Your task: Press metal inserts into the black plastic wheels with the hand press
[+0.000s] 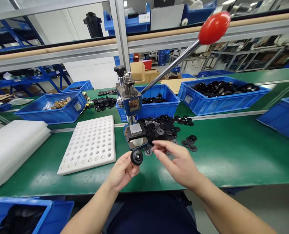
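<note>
Head view: how does the left hand point(121, 172) stand?

– Closed; thumb and fingers pinch a black round part point(136, 157), pale centre toward the camera.

– And the right hand point(180, 162)?

– Half open, thumb apart from fingers, nothing seen held. Loose black discs point(160, 131) lie beyond its fingertips; contact cannot be told.

– Other items?

– Press point(132, 100) just beyond the left hand; its lever point(173, 65) slants up to a red knob point(214, 28), well above the right hand. White foam tray point(93, 163) left of the left hand, on the green surface point(219, 156), small round pieces point(83, 162) along its nearest row. Blue bin point(219, 106) beyond the right hand, rightward, holding black parts point(219, 88).
</note>
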Available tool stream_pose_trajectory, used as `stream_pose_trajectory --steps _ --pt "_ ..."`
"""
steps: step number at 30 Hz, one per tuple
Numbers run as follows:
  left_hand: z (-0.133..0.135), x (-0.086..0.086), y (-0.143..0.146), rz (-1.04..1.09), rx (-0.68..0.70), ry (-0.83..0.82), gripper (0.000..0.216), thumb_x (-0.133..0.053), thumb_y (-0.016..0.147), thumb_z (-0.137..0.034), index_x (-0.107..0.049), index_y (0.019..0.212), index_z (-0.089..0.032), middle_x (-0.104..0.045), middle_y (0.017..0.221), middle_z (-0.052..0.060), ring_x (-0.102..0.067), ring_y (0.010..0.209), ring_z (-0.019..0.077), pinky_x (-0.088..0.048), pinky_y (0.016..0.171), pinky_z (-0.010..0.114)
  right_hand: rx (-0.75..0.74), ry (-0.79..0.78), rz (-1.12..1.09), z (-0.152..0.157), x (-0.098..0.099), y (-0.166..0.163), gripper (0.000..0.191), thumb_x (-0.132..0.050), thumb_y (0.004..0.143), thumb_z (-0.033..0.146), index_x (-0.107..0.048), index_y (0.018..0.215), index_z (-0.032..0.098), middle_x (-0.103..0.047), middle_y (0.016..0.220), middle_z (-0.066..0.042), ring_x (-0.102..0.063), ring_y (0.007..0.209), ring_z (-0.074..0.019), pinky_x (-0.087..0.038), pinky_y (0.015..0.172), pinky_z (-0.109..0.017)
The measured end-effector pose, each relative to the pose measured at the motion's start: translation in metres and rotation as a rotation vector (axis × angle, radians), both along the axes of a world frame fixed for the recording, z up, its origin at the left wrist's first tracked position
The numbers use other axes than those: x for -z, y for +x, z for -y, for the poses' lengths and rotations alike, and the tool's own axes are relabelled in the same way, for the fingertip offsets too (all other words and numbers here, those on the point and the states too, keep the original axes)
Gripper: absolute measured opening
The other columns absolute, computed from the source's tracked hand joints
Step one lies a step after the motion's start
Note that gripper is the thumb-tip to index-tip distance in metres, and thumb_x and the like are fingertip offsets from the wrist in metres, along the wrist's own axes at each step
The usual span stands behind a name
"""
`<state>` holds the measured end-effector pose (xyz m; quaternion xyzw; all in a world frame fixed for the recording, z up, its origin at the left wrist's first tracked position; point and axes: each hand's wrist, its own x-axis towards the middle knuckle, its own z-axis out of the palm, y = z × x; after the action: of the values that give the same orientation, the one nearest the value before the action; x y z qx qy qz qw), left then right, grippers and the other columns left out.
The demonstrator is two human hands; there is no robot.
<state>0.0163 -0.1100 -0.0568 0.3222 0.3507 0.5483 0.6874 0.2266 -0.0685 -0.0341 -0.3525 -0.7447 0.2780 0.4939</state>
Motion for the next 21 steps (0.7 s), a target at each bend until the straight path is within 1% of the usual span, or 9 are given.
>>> stream_pose_trajectory --steps 3,6,9,10,12,14,17,19,21 --pt "0.006 0.022 0.002 0.126 0.087 -0.11 0.037 -0.082 0.074 -0.042 -0.061 0.082 -0.013 -0.05 0.061 -0.003 -0.04 0.047 0.0045 -0.031 0.046 0.017 -0.152 -0.116 0.049 0.008 0.022 -0.012 0.022 -0.054 0.095 0.026 -0.059 0.116 0.02 -0.07 0.095 -0.004 -0.066 0.078 -0.0122 -0.057 0.073 -0.026" --pt "0.005 0.039 0.001 0.159 0.09 -0.162 0.035 -0.08 0.076 -0.042 -0.062 0.084 -0.013 -0.05 0.061 -0.002 -0.04 0.048 0.0049 -0.032 0.047 0.017 -0.206 -0.162 0.066 0.011 0.027 -0.019 0.022 -0.051 0.095 0.025 -0.056 0.116 0.02 -0.069 0.092 -0.004 -0.063 0.074 -0.0115 -0.054 0.069 -0.025" --pt "0.004 0.05 0.001 0.154 0.103 -0.182 0.035 -0.079 0.078 -0.043 -0.064 0.088 -0.013 -0.052 0.061 -0.002 -0.041 0.048 0.0049 -0.033 0.048 0.017 -0.242 -0.179 0.144 0.011 0.029 -0.02 0.019 -0.052 0.094 0.025 -0.059 0.111 0.02 -0.068 0.089 -0.003 -0.06 0.072 -0.0113 -0.051 0.067 -0.024" --pt "0.004 0.053 0.002 0.144 0.115 -0.183 0.037 -0.079 0.078 -0.044 -0.065 0.089 -0.013 -0.053 0.062 -0.001 -0.04 0.048 0.0047 -0.033 0.048 0.018 -0.252 -0.187 0.179 0.01 0.031 -0.02 0.021 -0.054 0.094 0.027 -0.059 0.113 0.02 -0.067 0.089 -0.003 -0.06 0.072 -0.0113 -0.05 0.068 -0.024" --pt "0.006 0.059 0.004 0.105 0.138 -0.184 0.039 -0.078 0.078 -0.047 -0.066 0.092 -0.013 -0.056 0.066 0.0 -0.041 0.048 0.0046 -0.034 0.048 0.018 -0.266 -0.191 0.279 0.011 0.035 -0.018 0.034 -0.064 0.089 0.033 -0.057 0.12 0.021 -0.067 0.093 -0.003 -0.061 0.077 -0.0129 -0.049 0.072 -0.025" --pt "0.008 0.066 0.007 0.033 0.152 -0.182 0.041 -0.076 0.079 -0.051 -0.066 0.093 -0.013 -0.059 0.069 0.001 -0.044 0.049 0.0057 -0.036 0.048 0.019 -0.266 -0.18 0.432 0.012 0.037 -0.017 0.045 -0.07 0.084 0.041 -0.056 0.122 0.021 -0.069 0.099 -0.004 -0.063 0.085 -0.016 -0.048 0.074 -0.026" --pt "0.013 0.082 0.008 -0.184 0.164 -0.159 0.044 -0.072 0.08 -0.054 -0.068 0.097 -0.014 -0.061 0.064 0.002 -0.052 0.051 0.0101 -0.041 0.05 0.022 -0.267 -0.206 0.711 0.005 0.032 -0.012 0.037 -0.066 0.083 0.046 -0.063 0.11 0.02 -0.071 0.094 -0.005 -0.065 0.082 -0.0188 -0.042 0.066 -0.026" --pt "0.015 0.095 0.003 -0.414 0.105 -0.11 0.046 -0.073 0.078 -0.054 -0.069 0.102 -0.015 -0.068 0.07 0.005 -0.061 0.06 0.0153 -0.048 0.056 0.025 -0.295 -0.26 0.892 -0.01 0.023 -0.004 0.031 -0.066 0.081 0.045 -0.067 0.097 0.019 -0.071 0.081 -0.005 -0.064 0.071 -0.0183 -0.037 0.058 -0.025" --pt "0.015 0.109 -0.003 -0.646 -0.019 -0.038 0.046 -0.075 0.076 -0.053 -0.07 0.103 -0.016 -0.074 0.087 0.011 -0.067 0.075 0.021 -0.054 0.067 0.03 -0.246 -0.295 0.992 -0.035 0.011 0.008 0.026 -0.072 0.073 0.042 -0.069 0.081 0.017 -0.068 0.069 -0.004 -0.061 0.063 -0.0176 -0.035 0.055 -0.024"
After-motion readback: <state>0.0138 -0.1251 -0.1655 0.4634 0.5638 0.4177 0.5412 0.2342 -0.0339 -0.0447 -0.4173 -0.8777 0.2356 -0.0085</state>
